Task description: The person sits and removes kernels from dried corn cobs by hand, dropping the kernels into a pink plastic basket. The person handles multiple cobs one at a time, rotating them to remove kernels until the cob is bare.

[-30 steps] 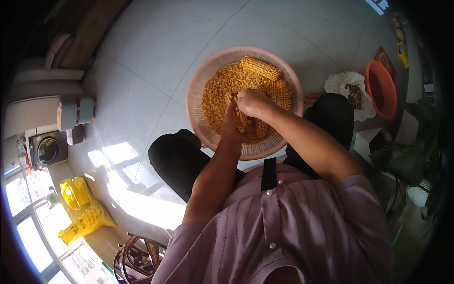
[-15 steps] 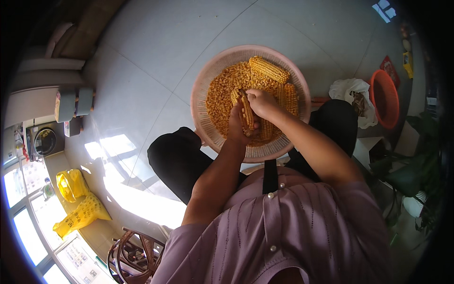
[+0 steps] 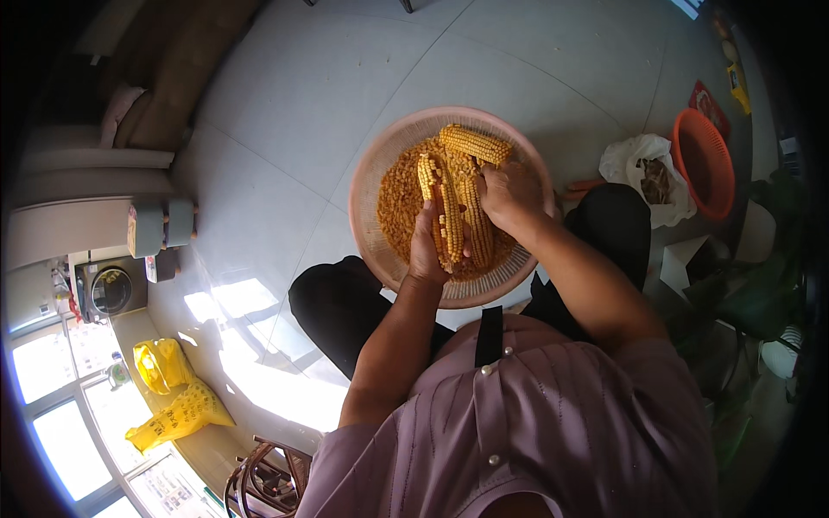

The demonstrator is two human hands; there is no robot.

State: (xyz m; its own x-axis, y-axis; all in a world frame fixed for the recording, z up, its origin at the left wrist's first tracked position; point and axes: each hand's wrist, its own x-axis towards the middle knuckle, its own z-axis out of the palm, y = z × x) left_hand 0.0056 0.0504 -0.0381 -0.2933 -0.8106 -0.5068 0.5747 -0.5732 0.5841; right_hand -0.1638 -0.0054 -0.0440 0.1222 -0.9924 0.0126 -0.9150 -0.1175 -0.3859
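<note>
Now the corn cob stands more upright than half a second ago, its top end lifted clear above the loose kernels, and both hands have drawn in closer to the near rim of the basket. The left hand wraps the lower end of this cob, fingers curled around it from the left. The right hand is closed over the upper part of a second cob that lies just beside the first, touching it along its length; whether it grips one cob or both I cannot tell. The first cob has a bare strip where kernels are gone.

Both cobs are held over a round pink woven basket, which rests on the seated person's lap between dark trousered knees. Inside it lies a bed of loose yellow kernels, heaped toward the left side, and a third whole cob lies at the far rim.

On the tiled floor to the right sits a white plastic bag with brownish scraps in it, and just beyond that an orange basket, its contents not clear. Well away, by the window at the lower left, are two yellow bags.
</note>
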